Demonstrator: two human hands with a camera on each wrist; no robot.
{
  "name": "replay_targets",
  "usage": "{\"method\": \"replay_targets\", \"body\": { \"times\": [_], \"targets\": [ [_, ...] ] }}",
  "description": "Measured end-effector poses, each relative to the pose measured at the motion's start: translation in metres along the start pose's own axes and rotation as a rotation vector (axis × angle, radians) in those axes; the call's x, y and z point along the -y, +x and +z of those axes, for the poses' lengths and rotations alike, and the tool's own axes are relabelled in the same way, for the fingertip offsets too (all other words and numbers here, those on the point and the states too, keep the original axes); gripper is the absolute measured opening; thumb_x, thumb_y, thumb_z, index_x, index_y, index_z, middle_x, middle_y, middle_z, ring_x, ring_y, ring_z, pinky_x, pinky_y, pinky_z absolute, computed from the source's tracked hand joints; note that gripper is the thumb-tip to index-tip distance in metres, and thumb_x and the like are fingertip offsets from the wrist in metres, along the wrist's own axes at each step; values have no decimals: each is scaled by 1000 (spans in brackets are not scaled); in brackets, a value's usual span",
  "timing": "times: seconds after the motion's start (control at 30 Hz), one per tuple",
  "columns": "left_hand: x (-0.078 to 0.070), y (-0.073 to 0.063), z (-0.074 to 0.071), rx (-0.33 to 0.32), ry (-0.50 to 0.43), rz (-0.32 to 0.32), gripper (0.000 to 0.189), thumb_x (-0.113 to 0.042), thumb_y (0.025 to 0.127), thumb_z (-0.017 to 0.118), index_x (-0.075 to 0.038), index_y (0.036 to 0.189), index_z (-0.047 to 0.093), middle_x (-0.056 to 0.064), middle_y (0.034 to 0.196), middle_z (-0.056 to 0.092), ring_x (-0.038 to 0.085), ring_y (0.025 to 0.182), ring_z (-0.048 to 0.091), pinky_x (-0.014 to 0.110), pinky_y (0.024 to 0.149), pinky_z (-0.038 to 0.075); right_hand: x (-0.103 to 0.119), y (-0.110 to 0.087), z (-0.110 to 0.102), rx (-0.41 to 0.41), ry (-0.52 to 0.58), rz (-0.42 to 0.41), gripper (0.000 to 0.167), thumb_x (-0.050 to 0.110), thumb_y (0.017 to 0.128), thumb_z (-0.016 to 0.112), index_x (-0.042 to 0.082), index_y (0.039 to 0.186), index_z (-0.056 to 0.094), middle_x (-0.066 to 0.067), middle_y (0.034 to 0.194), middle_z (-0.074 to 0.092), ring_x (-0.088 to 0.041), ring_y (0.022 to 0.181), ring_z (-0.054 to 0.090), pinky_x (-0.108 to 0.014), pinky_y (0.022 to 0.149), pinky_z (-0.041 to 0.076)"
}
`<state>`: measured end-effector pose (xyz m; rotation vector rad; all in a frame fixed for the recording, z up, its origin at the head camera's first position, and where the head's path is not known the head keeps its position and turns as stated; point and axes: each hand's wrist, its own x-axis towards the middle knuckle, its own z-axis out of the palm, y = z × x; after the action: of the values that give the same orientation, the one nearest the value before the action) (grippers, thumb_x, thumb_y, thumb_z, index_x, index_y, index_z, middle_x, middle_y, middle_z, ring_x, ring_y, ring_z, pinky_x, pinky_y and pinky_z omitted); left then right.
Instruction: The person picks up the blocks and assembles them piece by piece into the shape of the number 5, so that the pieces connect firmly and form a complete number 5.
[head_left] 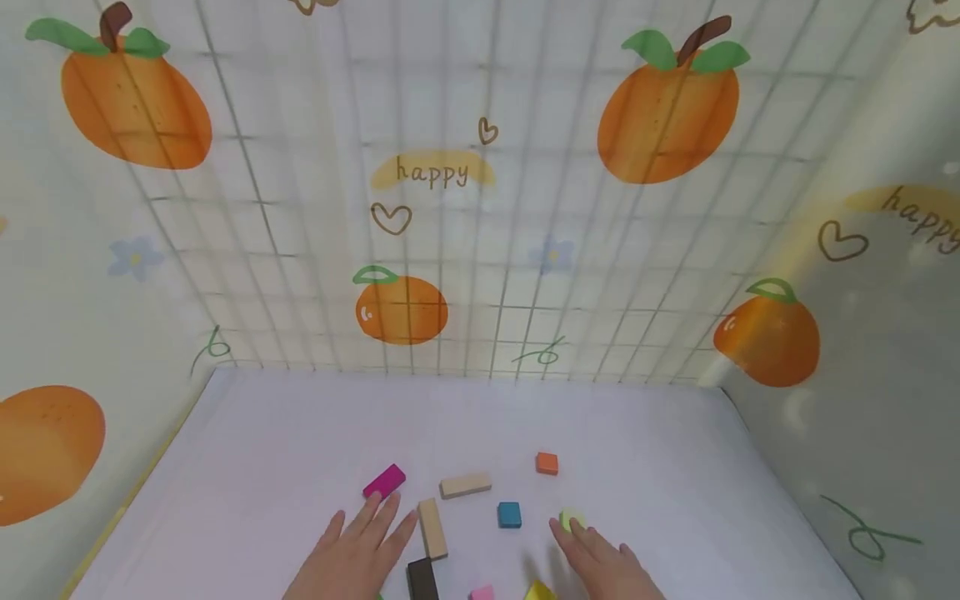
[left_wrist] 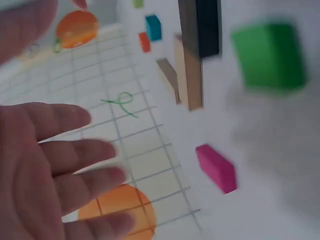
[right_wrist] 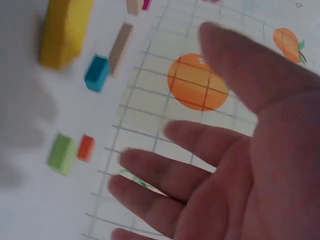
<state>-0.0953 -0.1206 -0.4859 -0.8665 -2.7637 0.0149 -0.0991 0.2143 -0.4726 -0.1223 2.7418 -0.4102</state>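
Small coloured blocks lie scattered on a white tabletop [head_left: 262, 442]. My left hand [head_left: 360, 546] hovers flat with straight fingers, its fingertips just short of a magenta block [head_left: 385, 481] [left_wrist: 216, 167] and beside an upright tan block [head_left: 432, 527] [left_wrist: 188, 70]. My right hand [head_left: 600, 558] is spread open, its fingertips reaching a pale green block [head_left: 572, 520] [right_wrist: 62, 154]. Neither hand holds anything. Between them sit a blue block [head_left: 509, 514] [right_wrist: 97, 73], a second tan block [head_left: 465, 485] and an orange block [head_left: 547, 463] [right_wrist: 86, 148].
A dark brown block [head_left: 422, 578], a pink block [head_left: 482, 593] and a yellow block [head_left: 540, 591] [right_wrist: 65, 30] lie at the near edge. A green cube [left_wrist: 269, 55] sits near my left wrist. Walls printed with oranges and a wire grid [head_left: 480, 250] enclose the table.
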Motion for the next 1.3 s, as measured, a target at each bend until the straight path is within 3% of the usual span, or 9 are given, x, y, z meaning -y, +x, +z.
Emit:
{"method": "replay_targets", "body": {
  "times": [0.1,0.17,0.3,0.4,0.57,0.77,0.93,1.3],
  "targets": [
    [4,41,-30,211,-228,-55,74,-66,88,64,-15,141,58,6,140,63,24,128,60,51,94,54,3,0,-26,-12,-4,7,93,65,70,81,20,147,52,-4,141,62,-34,128,57,-63,104,42],
    [6,69,-32,203,-284,-51,59,-50,85,76,-14,131,67,3,125,71,20,114,67,43,83,58,7,1,-40,-65,0,-15,81,59,75,81,21,142,58,1,133,67,-29,122,62,-58,101,48],
    [7,124,-7,223,-184,-64,38,-39,84,80,-19,115,73,-4,100,73,11,84,67,31,65,55,18,21,-57,-151,-22,-113,58,44,81,83,22,132,67,3,126,70,-24,119,64,-53,100,50],
    [7,150,22,264,-78,-85,25,-37,84,80,-17,97,71,-3,81,65,10,66,55,29,56,50,20,43,-60,-199,-54,-177,47,33,83,83,21,126,70,2,123,71,-24,119,64,-51,100,51],
    [10,162,47,267,-66,-137,28,-34,82,83,-15,74,65,-4,66,59,11,59,49,30,55,49,12,81,-56,-252,-96,-207,44,19,82,83,16,124,70,-2,122,72,-27,117,65,-48,98,52],
    [12,167,50,266,-161,-164,26,-35,79,85,-18,70,69,-8,63,59,10,58,50,28,54,46,-3,108,-51,-253,-99,-92,44,11,85,77,11,128,68,-11,124,69,-32,116,64,-52,97,52],
    [9,174,50,281,-186,-186,25,-37,78,85,-19,68,70,-9,61,58,10,58,51,27,55,45,-14,120,-46,-220,-94,-30,36,6,88,72,5,124,68,-13,114,70,-29,106,65,-50,98,52],
    [5,181,50,282,-165,-208,17,-31,81,84,-17,79,76,-5,73,68,10,65,57,30,63,54,-3,141,-30,-226,-105,-172,15,10,86,78,8,101,74,-2,90,69,-17,81,58,-39,87,55]
  ]
}}
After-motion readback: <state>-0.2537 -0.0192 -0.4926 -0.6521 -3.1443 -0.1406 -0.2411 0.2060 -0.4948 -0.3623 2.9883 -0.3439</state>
